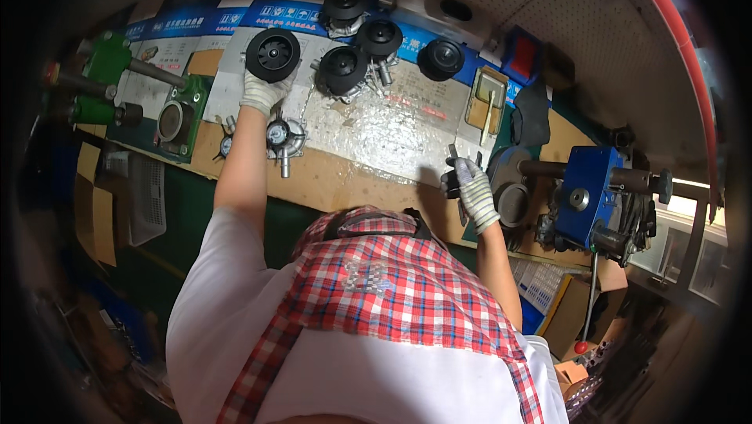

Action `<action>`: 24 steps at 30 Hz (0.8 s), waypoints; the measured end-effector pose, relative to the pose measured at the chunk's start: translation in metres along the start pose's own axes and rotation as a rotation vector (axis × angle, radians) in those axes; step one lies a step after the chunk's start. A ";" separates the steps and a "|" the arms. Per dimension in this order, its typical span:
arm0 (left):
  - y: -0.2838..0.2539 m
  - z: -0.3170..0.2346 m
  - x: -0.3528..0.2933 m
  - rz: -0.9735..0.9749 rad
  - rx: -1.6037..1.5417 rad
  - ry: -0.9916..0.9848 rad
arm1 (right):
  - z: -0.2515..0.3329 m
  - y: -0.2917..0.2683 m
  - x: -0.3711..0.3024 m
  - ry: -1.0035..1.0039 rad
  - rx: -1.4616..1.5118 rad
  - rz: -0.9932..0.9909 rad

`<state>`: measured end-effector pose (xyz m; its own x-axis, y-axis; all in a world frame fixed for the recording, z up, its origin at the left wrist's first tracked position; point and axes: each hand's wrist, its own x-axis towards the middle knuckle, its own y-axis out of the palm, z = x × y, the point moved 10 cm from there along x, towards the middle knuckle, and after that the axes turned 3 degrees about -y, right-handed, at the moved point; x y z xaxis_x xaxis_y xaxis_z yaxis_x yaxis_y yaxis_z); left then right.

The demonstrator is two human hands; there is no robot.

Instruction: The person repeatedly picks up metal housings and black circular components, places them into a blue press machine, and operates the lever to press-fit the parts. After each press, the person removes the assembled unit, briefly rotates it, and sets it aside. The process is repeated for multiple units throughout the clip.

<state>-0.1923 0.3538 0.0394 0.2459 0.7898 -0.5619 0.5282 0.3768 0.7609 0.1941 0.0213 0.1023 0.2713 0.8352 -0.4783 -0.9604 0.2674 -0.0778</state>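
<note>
Gripping a round black ribbed pulley [272, 53], the knit-gloved left hand [262, 93] closes its grip on the rim. Right hand [470, 189] wraps a small dark metal tool [453, 167] over the plywood desk [337, 177].

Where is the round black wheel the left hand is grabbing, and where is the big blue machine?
Round black finned wheel [272, 53]: head view, on its hub.
Left hand [262, 92]: head view, on the glove's back.
Blue metal press [587, 193]: head view, on its front face.

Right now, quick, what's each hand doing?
Left hand: closed on a black wheel.
Right hand: closed on a small dark tool.
</note>
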 end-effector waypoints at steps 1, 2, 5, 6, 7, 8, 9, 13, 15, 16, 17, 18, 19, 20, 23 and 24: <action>-0.016 -0.002 0.026 -0.038 0.001 -0.013 | -0.002 0.002 0.006 0.016 -0.007 -0.001; -0.020 0.004 0.040 -0.064 0.011 -0.040 | -0.005 0.002 0.010 0.036 -0.013 -0.014; -0.040 0.014 0.075 -0.091 0.029 -0.079 | -0.005 0.001 0.033 0.053 0.029 -0.020; -0.052 0.016 0.086 -0.144 0.055 -0.073 | -0.012 -0.008 0.045 0.077 0.027 -0.067; -0.060 0.022 0.092 -0.200 0.086 -0.076 | -0.018 -0.019 0.059 0.043 0.042 -0.106; -0.066 0.033 0.098 -0.179 0.034 -0.305 | -0.029 -0.036 0.076 0.023 0.007 -0.183; -0.083 0.031 0.100 -0.169 -0.024 -0.521 | -0.041 -0.052 0.095 0.006 -0.030 -0.245; -0.121 -0.047 0.073 -0.508 1.029 -0.092 | -0.020 -0.113 0.138 -0.097 -0.773 -0.628; -0.118 -0.073 0.022 -0.411 1.320 0.047 | -0.006 -0.123 0.147 0.015 -0.935 -0.740; -0.072 -0.076 -0.002 -0.381 1.879 0.263 | -0.016 -0.135 0.146 0.168 -1.022 -0.767; -0.039 -0.039 -0.037 -0.301 1.921 0.067 | -0.022 -0.142 0.144 0.315 -1.079 -0.743; -0.060 -0.024 -0.048 -0.109 2.041 0.052 | -0.018 -0.137 0.150 0.349 -1.109 -0.698; -0.058 0.004 -0.067 0.076 2.092 0.020 | -0.021 -0.139 0.153 0.399 -1.139 -0.666; -0.062 0.019 -0.081 -0.062 2.395 -0.033 | -0.022 -0.142 0.159 0.398 -1.141 -0.655; -0.036 0.061 -0.092 0.015 2.469 0.107 | -0.020 -0.147 0.169 0.383 -1.118 -0.648; -0.028 0.077 -0.094 0.080 2.447 0.130 | -0.014 -0.146 0.168 0.377 -1.101 -0.669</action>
<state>-0.1674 0.2322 0.0461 0.3242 0.8161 -0.4784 0.1322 -0.5398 -0.8313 0.3794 0.1160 0.0215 0.8425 0.4669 -0.2687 -0.2503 -0.1025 -0.9627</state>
